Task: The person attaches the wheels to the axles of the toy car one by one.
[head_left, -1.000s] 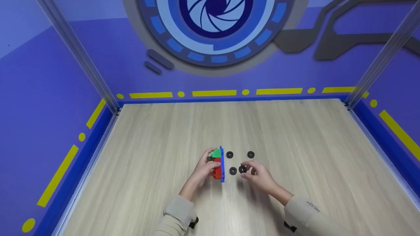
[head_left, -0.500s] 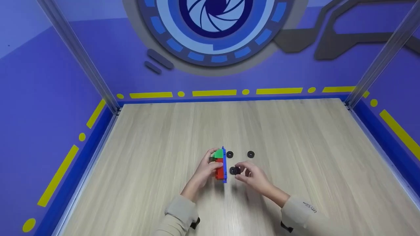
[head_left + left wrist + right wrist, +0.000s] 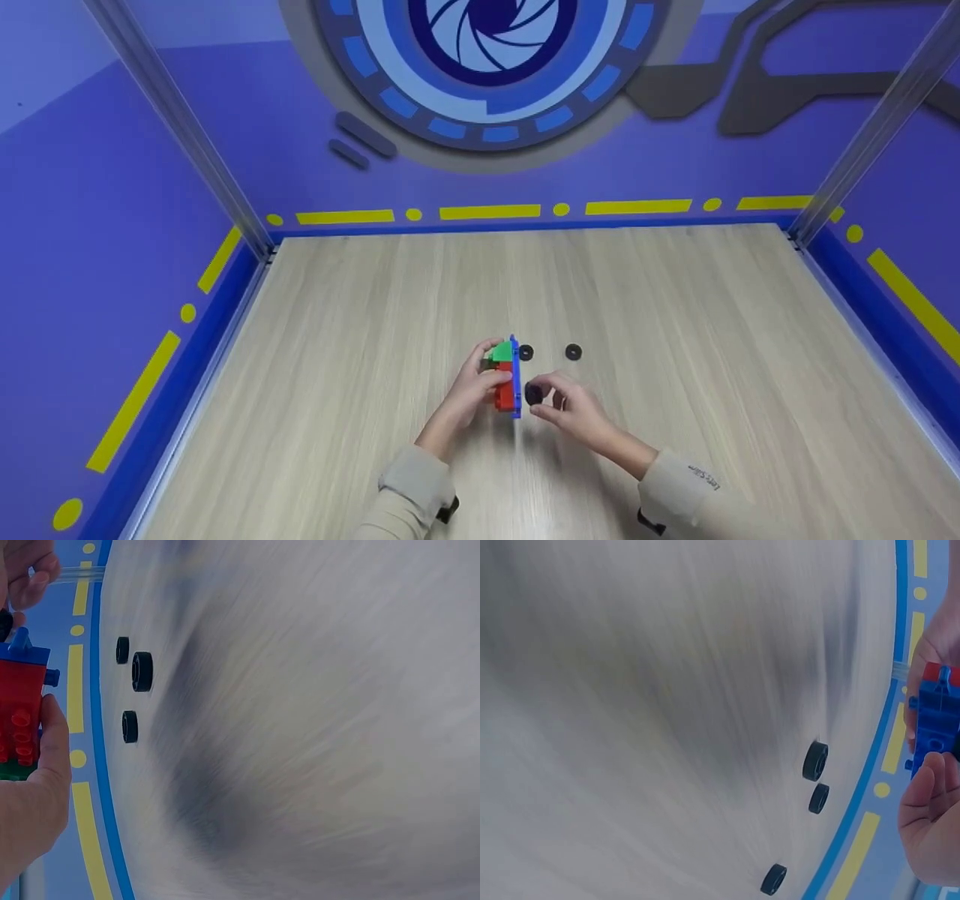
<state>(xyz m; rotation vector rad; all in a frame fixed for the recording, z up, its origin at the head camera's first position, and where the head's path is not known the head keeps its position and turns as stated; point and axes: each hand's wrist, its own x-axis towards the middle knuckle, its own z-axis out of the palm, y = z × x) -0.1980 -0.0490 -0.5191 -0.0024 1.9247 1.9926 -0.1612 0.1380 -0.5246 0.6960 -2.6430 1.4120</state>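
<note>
Fingers of the right hand, at lower center, pinch a black wheel; those of the left hand grip the toy vehicle beside it. A loosened pinch could drop the wheel. Two loose wheels lie beyond on the table.

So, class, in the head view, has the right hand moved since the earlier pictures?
Yes. Judged against the yellow wall markings, the right hand has shifted to the person's left, closer to the toy's blue base.
</note>
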